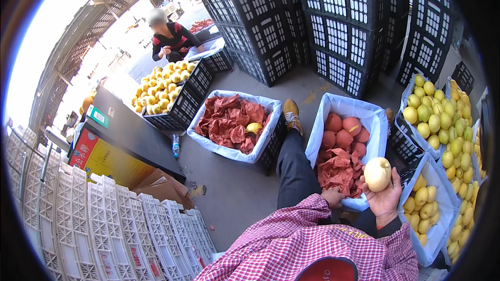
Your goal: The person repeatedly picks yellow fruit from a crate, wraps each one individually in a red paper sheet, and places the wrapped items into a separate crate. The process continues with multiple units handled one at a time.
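My right hand [384,199], palm up, holds a large pale yellow pear [377,174] above the near right corner of a lined crate [313,140]. My left hand [333,197] is at that crate's near edge, beside crumpled red paper [338,168]; its fingertips are partly hidden, so whether it grips anything is unclear. At the crate's far end lie several round fruits wrapped in red paper [344,139]. A second lined crate [218,152] to the left contains loose red paper [230,121] and one bare yellow fruit [254,128].
Crates of yellow pears [425,207] and greenish pears [433,109] stand on the right. Black crate stacks [340,27] rise ahead. A person [172,39] sits behind crates of yellow fruit [160,89]. White crates [113,218], a dark cabinet [129,136] and a bottle [175,146] are left.
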Available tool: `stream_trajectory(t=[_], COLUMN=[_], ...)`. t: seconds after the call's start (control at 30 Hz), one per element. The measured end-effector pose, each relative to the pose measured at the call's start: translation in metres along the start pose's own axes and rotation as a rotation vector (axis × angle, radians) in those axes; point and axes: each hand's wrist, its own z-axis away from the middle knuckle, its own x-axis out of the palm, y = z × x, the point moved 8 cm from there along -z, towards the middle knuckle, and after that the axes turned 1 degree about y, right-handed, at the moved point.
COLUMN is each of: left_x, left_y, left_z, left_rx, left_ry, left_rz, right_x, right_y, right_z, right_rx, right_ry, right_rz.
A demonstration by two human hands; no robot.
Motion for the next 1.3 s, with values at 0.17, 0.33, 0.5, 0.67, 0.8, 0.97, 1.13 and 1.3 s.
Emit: stream_trajectory(t=[0.17,0.33,0.5,0.67,0.8,0.97,1.13,1.3], left_x=[0.004,0.003,-0.003,0.004,0.000,-0.004,-0.003,0.008], left_y=[-0.003,0.000,-0.001,-0.012,-0.009,-0.005,-0.010,-0.031], left_z=[0.000,0.000,-0.008,-0.008,-0.003,-0.002,-0.006,-0.025], left_rx=[-0.005,0.010,0.099,0.073,0.076,0.082,0.110,0.239], left_ry=[0.028,0.023,0.129,0.073,0.054,0.054,0.090,0.139], left_rz=[-0.004,-0.018,-0.075,0.004,-0.045,-0.057,-0.086,-0.132], right_x=[0.066,0.057,0.083,0.094,0.091,0.078,0.050,-0.038], right_y=[-0.009,0.006,0.013,0.019,0.007,-0.014,-0.051,-0.084], right_z=[-0.006,-0.039,-0.077,-0.109,-0.101,-0.089,-0.062,-0.004], right_rx=[-0.024,0.017,0.089,0.133,0.089,-0.056,-0.236,-0.344], right_ry=[-0.315,-0.334,-0.263,-0.438,-0.394,-0.343,-0.444,-0.289], right_rz=[-0.026,0.036,-0.032,-0.044,-0.057,-0.098,-0.157,-0.139])
